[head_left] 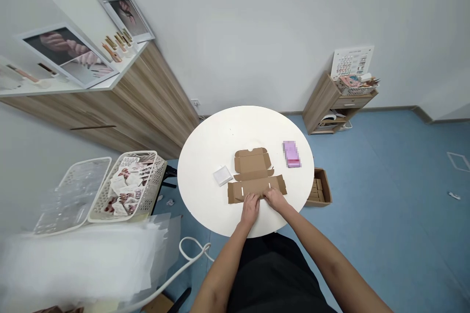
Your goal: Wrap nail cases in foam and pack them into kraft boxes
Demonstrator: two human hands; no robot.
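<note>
A flat, unfolded brown cardboard box blank (pixel 254 176) lies on the round white table (pixel 235 132), its slotted near panel toward me. My left hand (pixel 250 208) and my right hand (pixel 275 199) rest side by side on that panel's near edge, fingers curled over the cardboard. To the left of the blank lies a small white square packet (pixel 223 175). A pink-and-purple package (pixel 292 154) lies beyond my right hand, its print blurred. Neither hand touches either of these.
Beyond the table's right edge, an open cardboard box (pixel 319 188) of small brown boxes stands on the blue floor. At left are a white basket of packets (pixel 134 186), a clear plastic tray (pixel 73 195) and a wooden cabinet (pixel 147 98). A white cable (pixel 191 249) runs below.
</note>
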